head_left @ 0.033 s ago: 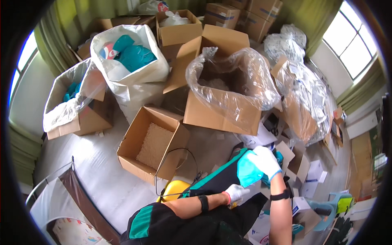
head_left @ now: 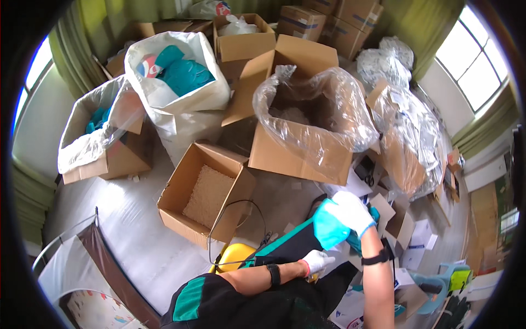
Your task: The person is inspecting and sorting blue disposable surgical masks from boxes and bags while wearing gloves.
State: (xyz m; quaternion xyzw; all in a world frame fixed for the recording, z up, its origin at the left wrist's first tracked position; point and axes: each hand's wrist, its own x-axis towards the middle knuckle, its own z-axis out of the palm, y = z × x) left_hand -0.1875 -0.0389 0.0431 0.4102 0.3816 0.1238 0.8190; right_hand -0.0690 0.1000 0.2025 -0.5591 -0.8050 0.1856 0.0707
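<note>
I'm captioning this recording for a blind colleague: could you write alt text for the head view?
Seen from above, a person's white-gloved right hand grips a turquoise piece while the gloved left hand rests low on dark fabric. On the floor around them stand an open cardboard box of pale filling, plastic-lined boxes and a white sack.

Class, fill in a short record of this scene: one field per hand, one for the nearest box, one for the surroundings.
left hand: white-gloved, low against the dark garment with teal trim
right hand: white-gloved, grip closed on a teal piece
nearest box: open cardboard box holding pale granules
surroundings: plastic-lined boxes, white sack of teal items, yellow object
</note>
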